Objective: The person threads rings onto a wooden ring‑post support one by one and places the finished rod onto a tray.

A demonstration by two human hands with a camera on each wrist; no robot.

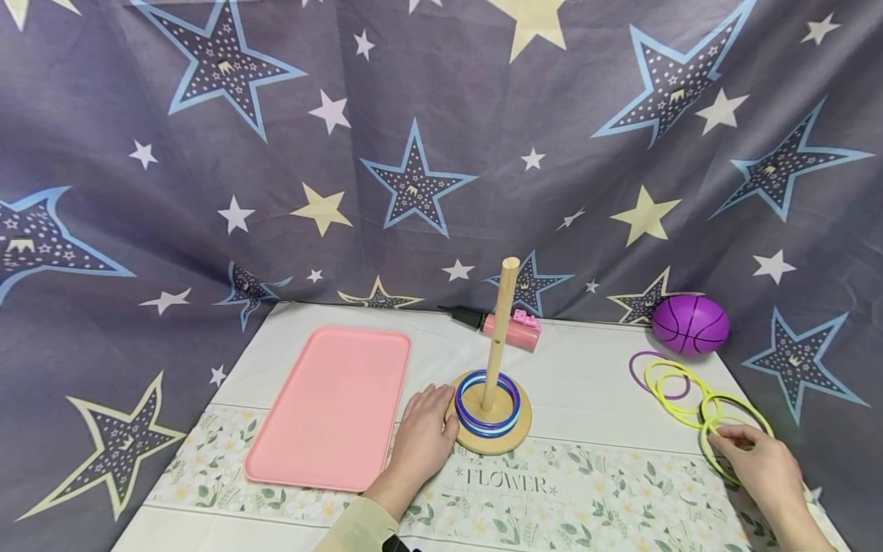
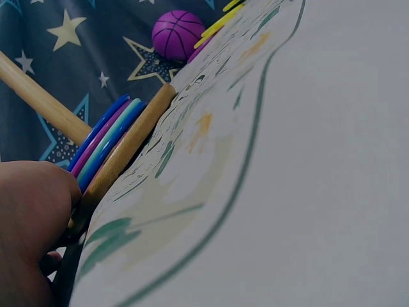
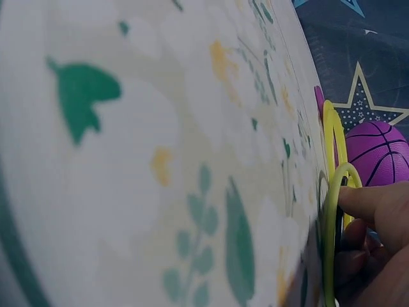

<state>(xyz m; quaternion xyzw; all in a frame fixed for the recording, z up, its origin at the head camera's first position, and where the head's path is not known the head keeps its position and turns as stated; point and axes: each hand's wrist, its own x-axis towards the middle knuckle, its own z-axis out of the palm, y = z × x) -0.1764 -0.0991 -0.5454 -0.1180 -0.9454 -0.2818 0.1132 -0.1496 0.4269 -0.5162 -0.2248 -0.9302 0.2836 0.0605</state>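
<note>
A wooden peg stand [image 1: 491, 420] stands mid-table with its upright dowel [image 1: 500, 330] and a few blue and purple rings [image 1: 487, 403] stacked round it. My left hand [image 1: 424, 431] rests flat on the cloth, fingers against the left rim of the wooden base [image 2: 128, 150]. At the right edge lie loose yellow-green rings [image 1: 697, 402] and a purple ring [image 1: 640, 373]. My right hand [image 1: 755, 460] pinches the nearest yellow-green ring [image 3: 332, 236] between thumb and fingers, its edge lifted off the cloth.
A pink tray [image 1: 334, 406] lies left of the stand. A pink toy with a black tip [image 1: 507, 327] sits behind the dowel. A purple ball [image 1: 690, 323] rests at the back right. A star-patterned curtain hangs behind the flowered tablecloth [image 1: 586, 491].
</note>
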